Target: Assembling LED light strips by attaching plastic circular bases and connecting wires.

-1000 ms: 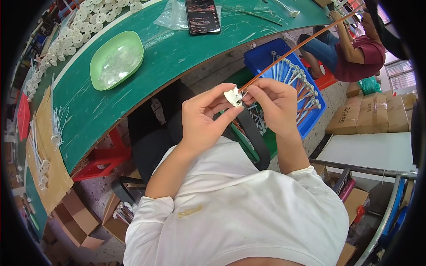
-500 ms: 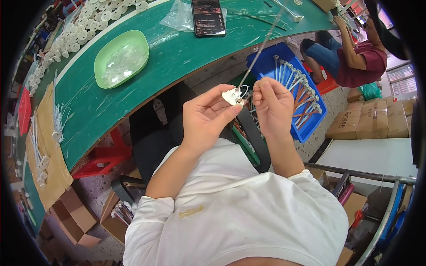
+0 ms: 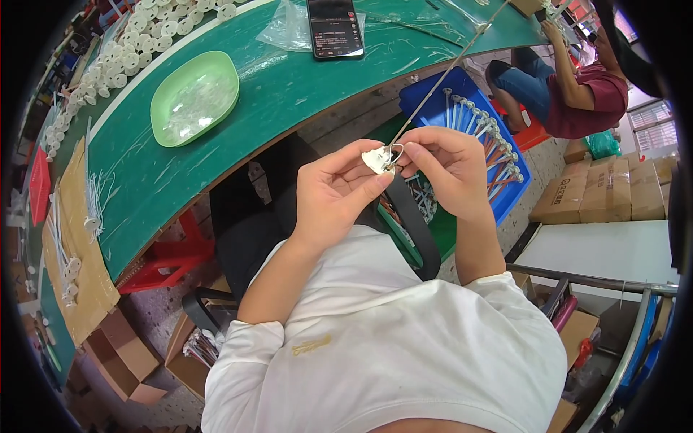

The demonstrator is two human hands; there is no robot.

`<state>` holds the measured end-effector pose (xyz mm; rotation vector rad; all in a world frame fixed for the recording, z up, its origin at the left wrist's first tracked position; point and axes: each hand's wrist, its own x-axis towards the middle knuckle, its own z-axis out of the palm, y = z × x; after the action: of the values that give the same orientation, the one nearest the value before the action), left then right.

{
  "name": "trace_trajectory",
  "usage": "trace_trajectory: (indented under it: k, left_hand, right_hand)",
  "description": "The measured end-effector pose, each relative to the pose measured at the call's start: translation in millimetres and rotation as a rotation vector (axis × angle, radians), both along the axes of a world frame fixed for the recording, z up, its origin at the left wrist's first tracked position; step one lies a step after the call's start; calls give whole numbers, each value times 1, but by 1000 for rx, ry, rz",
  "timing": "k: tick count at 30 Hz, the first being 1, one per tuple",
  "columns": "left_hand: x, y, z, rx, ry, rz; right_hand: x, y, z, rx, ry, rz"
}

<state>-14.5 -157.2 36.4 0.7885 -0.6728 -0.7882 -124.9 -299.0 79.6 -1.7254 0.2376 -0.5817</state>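
Observation:
My left hand (image 3: 326,193) pinches a small white round disc (image 3: 375,160) between thumb and fingers, in front of my chest. A long thin rod (image 3: 442,81) rises from the disc and slants up to the right. Beside the disc, a loop of thin white wire (image 3: 396,147) curves out towards my right hand (image 3: 458,172). That hand is closed, its thumb and forefinger pinching at the loop; the exact grip on the wire is too small to see clearly.
A green bowl (image 3: 154,119) holding clear, shiny bits and a phone (image 3: 336,32) lie on the green table (image 3: 180,173). A blue bin (image 3: 521,189) at right holds several disc-ended rods. Beyond it sits a person (image 3: 588,101). Cartons (image 3: 605,191) are stacked at right.
My right hand has turned and moved in closer to the disc, its fingertips now at the wire loop. The rod leans further right. My left hand keeps its hold.

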Motion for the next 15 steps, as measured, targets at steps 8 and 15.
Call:
trace_trajectory:
  k: [8,15]
  left_hand:
    - [4,-1,-4,-4,33,-76]
    - [5,0,-4,20,90,-131]
  right_hand:
    - [-5,-4,5,-294,10,24]
    - [-1,-13,4,-919,-183,-238]
